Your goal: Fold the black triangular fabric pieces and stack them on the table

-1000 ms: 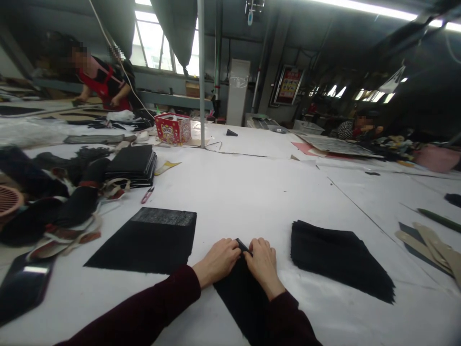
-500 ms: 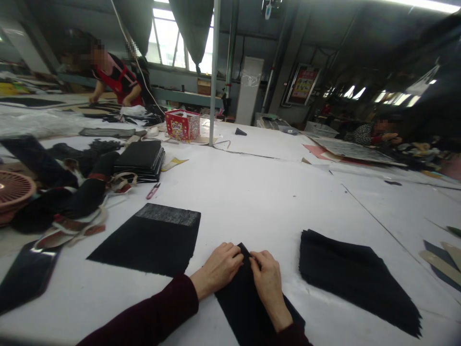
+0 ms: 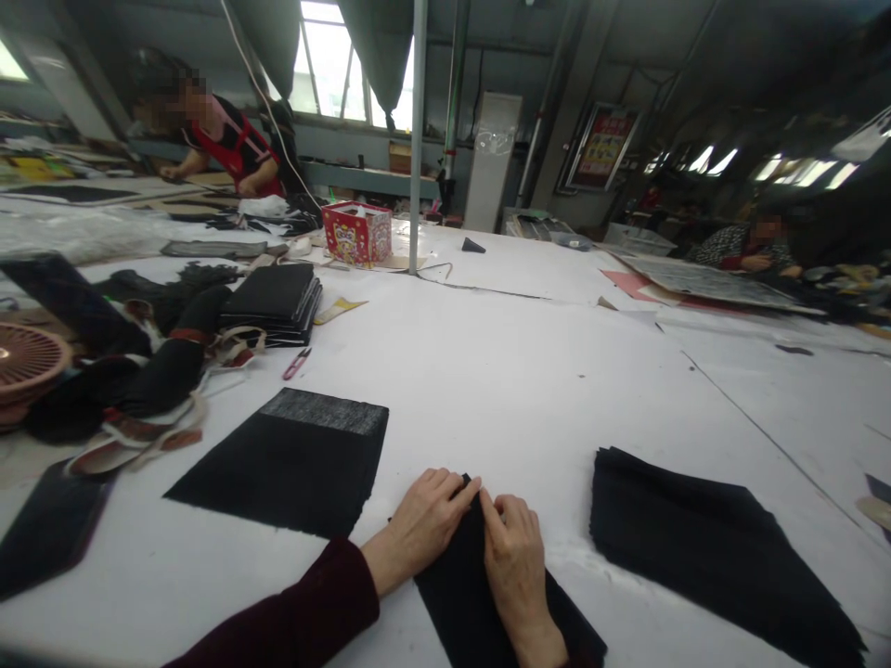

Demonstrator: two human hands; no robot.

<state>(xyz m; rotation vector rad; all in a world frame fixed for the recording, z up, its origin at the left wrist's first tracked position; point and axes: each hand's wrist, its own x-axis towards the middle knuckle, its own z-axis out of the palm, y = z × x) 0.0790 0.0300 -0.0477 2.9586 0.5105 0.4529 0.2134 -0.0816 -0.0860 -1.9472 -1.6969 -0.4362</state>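
Note:
A black fabric piece (image 3: pixel 456 598) lies folded over on the white table in front of me, its narrow top end between my hands. My left hand (image 3: pixel 422 521) is closed on the left side of that end, fingers curled and index fingertip near the top corner. On the opposite edge, my right hand (image 3: pixel 516 547) is closed too, its index finger pressed along the fold and the others bent under. To the left lies a flat black fabric stack (image 3: pixel 278 473) with a greyish strip along its top. Another black fabric stack (image 3: pixel 716 543) sits at the right, with uneven edges.
Pink thread snips (image 3: pixel 296 364) lie beyond the left stack, near a pile of black folded pieces (image 3: pixel 268 301). A pink fan (image 3: pixel 32 366) and dark straps crowd the left. A metal pole (image 3: pixel 418 139) rises behind, beside a red box (image 3: pixel 356 234). Co-workers sit farther off.
My right index finger has straightened along the fabric edge, and my left index finger has stretched toward the top corner. The view has turned slightly left; the fabric stays in place.

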